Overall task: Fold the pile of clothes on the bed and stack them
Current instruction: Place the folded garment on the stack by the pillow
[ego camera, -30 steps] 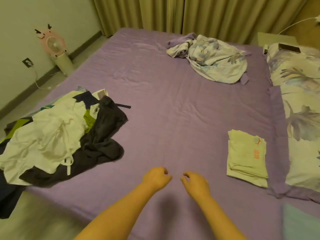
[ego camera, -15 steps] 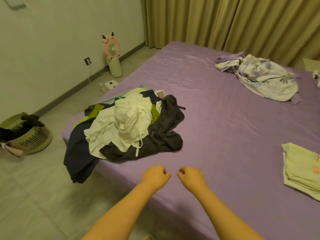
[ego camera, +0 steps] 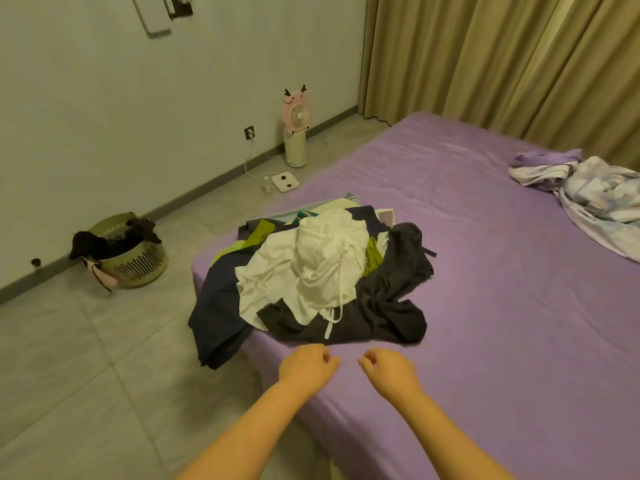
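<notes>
Both the left hand (ego camera: 306,368) and right hand (ego camera: 389,372) hover loosely curled, holding nothing, just short of the unfolded pile of clothes (ego camera: 311,275) at the purple bed (ego camera: 502,323) corner.

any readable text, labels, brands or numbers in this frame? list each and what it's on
None can be read.
Card or packet at the far edge of the clothes pile: any print too blurred to read.
Wall fixture at the top: no legible marking.
Pink fan: a drawn face only, no text.
White floor device: two dark dots, no text.
</notes>
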Action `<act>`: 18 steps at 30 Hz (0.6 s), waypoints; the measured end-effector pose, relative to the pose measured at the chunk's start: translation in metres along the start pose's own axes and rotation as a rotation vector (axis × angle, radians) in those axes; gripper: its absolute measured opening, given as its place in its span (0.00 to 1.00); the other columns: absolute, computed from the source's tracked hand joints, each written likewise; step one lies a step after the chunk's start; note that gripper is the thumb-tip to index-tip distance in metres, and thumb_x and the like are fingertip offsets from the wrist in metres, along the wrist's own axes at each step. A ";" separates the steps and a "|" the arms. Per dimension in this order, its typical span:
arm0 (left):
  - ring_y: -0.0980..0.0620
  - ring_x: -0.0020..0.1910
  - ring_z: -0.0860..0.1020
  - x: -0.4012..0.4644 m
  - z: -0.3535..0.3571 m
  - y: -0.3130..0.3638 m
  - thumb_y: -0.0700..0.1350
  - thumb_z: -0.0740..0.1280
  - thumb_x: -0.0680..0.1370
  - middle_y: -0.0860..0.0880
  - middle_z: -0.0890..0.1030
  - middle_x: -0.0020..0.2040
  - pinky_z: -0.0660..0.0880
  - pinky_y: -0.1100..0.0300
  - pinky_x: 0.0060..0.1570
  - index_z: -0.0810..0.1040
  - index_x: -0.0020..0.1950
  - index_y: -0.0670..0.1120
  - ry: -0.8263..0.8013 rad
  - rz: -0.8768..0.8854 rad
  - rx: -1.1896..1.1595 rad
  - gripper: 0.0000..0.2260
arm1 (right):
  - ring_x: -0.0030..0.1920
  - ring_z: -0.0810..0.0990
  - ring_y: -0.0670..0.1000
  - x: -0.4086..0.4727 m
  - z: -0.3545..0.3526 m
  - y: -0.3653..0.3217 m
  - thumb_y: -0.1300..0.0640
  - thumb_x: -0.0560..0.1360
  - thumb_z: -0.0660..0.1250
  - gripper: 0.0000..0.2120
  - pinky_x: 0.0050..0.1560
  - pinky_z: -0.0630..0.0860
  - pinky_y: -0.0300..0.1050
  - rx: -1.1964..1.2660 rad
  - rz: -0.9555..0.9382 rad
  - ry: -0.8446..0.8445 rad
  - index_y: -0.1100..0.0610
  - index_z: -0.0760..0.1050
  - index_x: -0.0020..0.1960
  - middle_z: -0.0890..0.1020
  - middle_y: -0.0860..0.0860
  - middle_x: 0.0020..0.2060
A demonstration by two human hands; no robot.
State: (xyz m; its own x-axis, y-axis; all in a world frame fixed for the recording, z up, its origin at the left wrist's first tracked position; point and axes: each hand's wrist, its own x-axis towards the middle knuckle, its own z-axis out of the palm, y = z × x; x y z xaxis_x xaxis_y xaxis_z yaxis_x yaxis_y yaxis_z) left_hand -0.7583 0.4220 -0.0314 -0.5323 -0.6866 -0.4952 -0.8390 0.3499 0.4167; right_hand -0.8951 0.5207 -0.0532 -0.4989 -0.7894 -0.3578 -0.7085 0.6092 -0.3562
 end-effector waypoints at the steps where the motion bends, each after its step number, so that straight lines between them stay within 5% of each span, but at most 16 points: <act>1: 0.48 0.40 0.74 0.006 -0.006 0.000 0.55 0.60 0.78 0.48 0.78 0.40 0.74 0.54 0.48 0.71 0.36 0.49 0.011 -0.006 -0.011 0.14 | 0.47 0.79 0.52 0.008 -0.003 -0.003 0.47 0.80 0.56 0.16 0.48 0.73 0.44 0.017 -0.013 0.008 0.55 0.78 0.50 0.82 0.51 0.46; 10: 0.50 0.46 0.79 0.088 -0.061 0.011 0.58 0.60 0.77 0.52 0.81 0.45 0.73 0.55 0.46 0.78 0.46 0.49 0.097 -0.052 -0.099 0.15 | 0.44 0.79 0.52 0.109 -0.051 -0.018 0.45 0.80 0.56 0.18 0.50 0.75 0.49 0.084 -0.122 0.095 0.56 0.78 0.47 0.82 0.51 0.42; 15: 0.51 0.43 0.77 0.140 -0.095 0.009 0.56 0.60 0.78 0.49 0.80 0.42 0.71 0.57 0.42 0.78 0.45 0.46 0.094 -0.055 -0.161 0.15 | 0.44 0.79 0.53 0.165 -0.064 -0.029 0.45 0.80 0.57 0.17 0.49 0.75 0.50 0.164 -0.065 0.036 0.56 0.76 0.45 0.80 0.51 0.41; 18: 0.54 0.37 0.73 0.189 -0.117 0.005 0.52 0.61 0.80 0.51 0.75 0.36 0.67 0.60 0.38 0.72 0.35 0.47 0.071 -0.040 -0.232 0.15 | 0.50 0.79 0.53 0.209 -0.065 -0.037 0.45 0.80 0.58 0.16 0.48 0.74 0.46 0.275 -0.005 0.005 0.55 0.77 0.53 0.81 0.52 0.48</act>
State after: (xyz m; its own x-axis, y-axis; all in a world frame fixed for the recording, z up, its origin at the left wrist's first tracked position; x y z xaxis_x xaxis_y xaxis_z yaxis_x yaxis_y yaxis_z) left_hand -0.8496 0.2195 -0.0338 -0.4834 -0.7426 -0.4635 -0.8064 0.1717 0.5659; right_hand -1.0057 0.3277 -0.0584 -0.4985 -0.7927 -0.3510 -0.5494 0.6021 -0.5793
